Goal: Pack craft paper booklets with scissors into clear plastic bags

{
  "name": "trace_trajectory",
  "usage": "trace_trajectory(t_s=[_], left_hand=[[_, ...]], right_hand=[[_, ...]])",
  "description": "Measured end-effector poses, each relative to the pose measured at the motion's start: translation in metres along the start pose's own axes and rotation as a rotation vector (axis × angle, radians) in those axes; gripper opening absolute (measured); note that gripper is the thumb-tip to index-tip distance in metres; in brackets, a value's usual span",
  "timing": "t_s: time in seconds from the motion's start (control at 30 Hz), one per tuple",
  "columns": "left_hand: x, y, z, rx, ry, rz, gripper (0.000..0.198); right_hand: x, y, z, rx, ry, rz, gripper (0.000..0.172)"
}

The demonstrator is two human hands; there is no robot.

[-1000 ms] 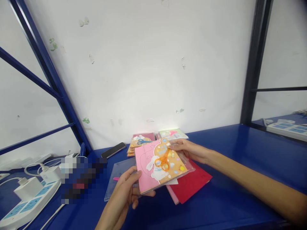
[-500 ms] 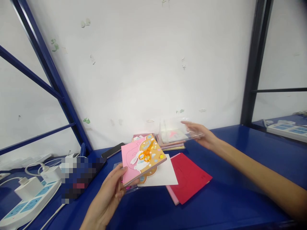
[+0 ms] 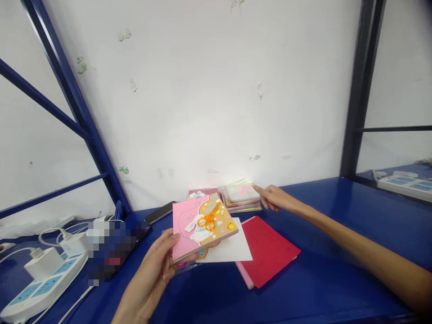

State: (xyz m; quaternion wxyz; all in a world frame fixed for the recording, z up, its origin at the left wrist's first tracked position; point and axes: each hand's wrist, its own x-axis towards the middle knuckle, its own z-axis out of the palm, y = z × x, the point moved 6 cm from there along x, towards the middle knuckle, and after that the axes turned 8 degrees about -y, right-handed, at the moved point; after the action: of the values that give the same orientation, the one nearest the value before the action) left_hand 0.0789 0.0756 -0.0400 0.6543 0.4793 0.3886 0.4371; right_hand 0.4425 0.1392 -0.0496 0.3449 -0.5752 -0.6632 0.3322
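Observation:
My left hand [image 3: 158, 274] grips a stack of coloured paper sheets [image 3: 199, 225] by its near corner. The stack has a pink top sheet and an orange cartoon card with small orange scissors on it. My right hand [image 3: 275, 199] is stretched out toward the wall, fingers loosely open, index finger touching a clear plastic sleeve [image 3: 240, 192] that lies on a pile of paper packs [image 3: 241, 202]. Nothing is in that hand. A white sheet [image 3: 232, 247] and red sheets [image 3: 268, 249] lie on the blue shelf [image 3: 337, 252] below the held stack.
A black phone [image 3: 160, 212] lies by the wall at the left. A white power strip [image 3: 37, 288] with chargers and cables sits at the far left. Another paper pack [image 3: 197, 194] lies behind the held stack. Blue frame posts [image 3: 359, 90] stand at both sides.
My right hand pulled the clear sleeve off the stack, carried it to the pile by the wall and let it go there. My left hand drew the bare stack leftward and up.

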Motion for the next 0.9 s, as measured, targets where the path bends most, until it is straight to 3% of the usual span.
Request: trace_trajectory(t_s=[0.1, 0.2, 0.33, 0.43, 0.57, 0.63, 0.77, 0.9], left_hand=[[-0.002, -0.003, 0.008, 0.016, -0.011, -0.032, 0.049], [-0.003, -0.008, 0.016, 0.053, -0.025, -0.052, 0.055], [-0.004, -0.016, 0.023, 0.086, -0.081, -0.079, 0.061], [-0.005, -0.015, 0.022, 0.115, -0.077, -0.075, 0.064], [-0.007, -0.003, 0.012, 0.124, -0.017, -0.038, 0.063], [-0.007, 0.001, 0.003, 0.115, 0.010, -0.022, 0.062], [-0.005, 0.008, -0.016, 0.094, 0.046, 0.062, 0.062], [-0.005, 0.010, -0.021, 0.095, 0.055, 0.087, 0.067]], right_hand=[[-0.013, -0.028, 0.034, 0.129, -0.228, -0.110, 0.081], [-0.029, -0.048, 0.071, 0.230, -0.419, -0.128, 0.077], [-0.033, -0.057, 0.095, 0.216, -0.415, -0.128, 0.060], [-0.025, -0.054, 0.088, 0.254, -0.338, -0.114, 0.055], [-0.013, -0.040, 0.051, 0.407, -0.122, -0.063, 0.043], [-0.011, -0.033, 0.040, 0.471, -0.085, -0.047, 0.039], [-0.011, -0.025, 0.047, 0.453, -0.217, -0.016, 0.039], [-0.012, -0.022, 0.064, 0.229, -0.384, -0.005, 0.051]])
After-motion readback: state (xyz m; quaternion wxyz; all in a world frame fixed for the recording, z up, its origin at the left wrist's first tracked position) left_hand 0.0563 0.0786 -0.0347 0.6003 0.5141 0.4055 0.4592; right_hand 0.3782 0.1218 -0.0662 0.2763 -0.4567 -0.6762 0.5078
